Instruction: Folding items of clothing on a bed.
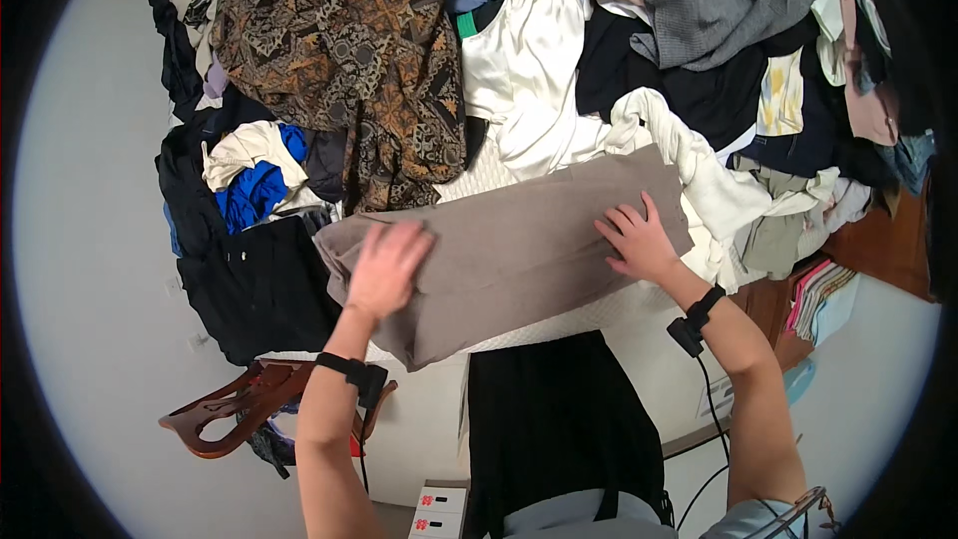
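Observation:
A taupe folded garment (516,239), apparently trousers, lies lengthwise before me across a white quilted cover (479,172). My left hand (389,269) is over its bunched left end, palm down and blurred. Near the other end, my right hand (636,239) rests flat on the cloth with fingers spread. Neither hand appears to grip the fabric. One lower corner of the garment hangs toward me at the cover's front edge. White cloth (703,172) lies crumpled beyond its right end, and black folded trousers (258,288) adjoin the left end.
Behind are a patterned brown garment (337,52), a white satin garment (531,67) and a grey knit (726,0). A wooden chair (239,404) stands at lower left. Folded textiles (816,299) sit low at right. Cables (703,382) trail from both wrist straps.

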`<state>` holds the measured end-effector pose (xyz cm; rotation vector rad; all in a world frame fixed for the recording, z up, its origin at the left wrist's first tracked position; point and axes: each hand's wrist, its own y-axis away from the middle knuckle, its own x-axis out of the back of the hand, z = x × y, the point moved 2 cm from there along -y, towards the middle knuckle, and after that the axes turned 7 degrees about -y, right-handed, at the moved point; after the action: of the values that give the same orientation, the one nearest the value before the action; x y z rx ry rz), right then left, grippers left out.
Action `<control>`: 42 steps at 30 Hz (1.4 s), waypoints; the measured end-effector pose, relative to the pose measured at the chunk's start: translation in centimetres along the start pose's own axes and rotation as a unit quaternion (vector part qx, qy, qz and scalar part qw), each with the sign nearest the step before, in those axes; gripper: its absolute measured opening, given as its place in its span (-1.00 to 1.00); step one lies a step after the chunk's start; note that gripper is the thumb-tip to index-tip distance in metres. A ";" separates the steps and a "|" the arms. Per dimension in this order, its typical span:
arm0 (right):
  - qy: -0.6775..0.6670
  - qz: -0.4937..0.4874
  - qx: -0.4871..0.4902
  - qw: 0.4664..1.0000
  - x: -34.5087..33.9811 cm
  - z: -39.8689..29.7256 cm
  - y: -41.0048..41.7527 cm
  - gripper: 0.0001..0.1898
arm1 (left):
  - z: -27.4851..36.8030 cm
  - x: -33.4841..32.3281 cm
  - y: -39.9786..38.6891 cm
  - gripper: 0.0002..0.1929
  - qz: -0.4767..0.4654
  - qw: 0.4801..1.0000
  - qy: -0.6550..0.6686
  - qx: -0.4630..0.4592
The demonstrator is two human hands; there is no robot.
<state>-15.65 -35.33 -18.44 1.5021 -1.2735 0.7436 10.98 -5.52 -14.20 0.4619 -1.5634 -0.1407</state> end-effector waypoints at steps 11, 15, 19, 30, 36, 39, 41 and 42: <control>0.102 0.008 0.011 0.995 1.0 6.6 -2.0 -0.58 | 0.2 -6.5 -1.9 -0.48 0.037 0.996 -0.005 -0.084; -0.101 0.036 -0.100 0.989 5.9 7.4 -5.2 -0.58 | -2.6 -1.1 -2.7 -0.54 0.106 0.989 0.094 -0.050; 0.026 0.223 -0.034 0.974 8.7 8.0 -6.0 -0.56 | -4.9 2.0 -3.0 -0.55 0.206 0.974 0.089 0.021; 0.219 0.055 -0.070 0.972 0.6 6.8 -2.1 -0.38 | -0.8 -6.4 -1.3 -0.38 -0.013 0.997 -0.068 -0.038; 0.203 0.030 -0.119 0.971 0.5 7.3 -1.7 -0.32 | -1.4 -5.6 -1.7 -0.44 0.005 0.999 -0.048 -0.024; 0.185 0.024 -0.126 0.974 0.5 6.6 -1.1 -0.33 | -0.9 -6.3 -1.2 -0.45 -0.003 0.996 -0.088 -0.007; 0.179 0.030 -0.126 0.975 1.5 6.7 -0.3 -0.36 | -0.7 -6.8 -0.9 -0.45 -0.007 0.994 -0.114 0.002; 0.175 0.032 -0.130 0.976 1.9 7.0 0.6 -0.39 | -0.4 -6.9 -1.1 -0.46 -0.008 0.994 -0.109 0.012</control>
<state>-16.70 -42.56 -18.77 1.0699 -1.1054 0.8084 11.44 -3.84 -20.93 0.4902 -1.7774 -0.1890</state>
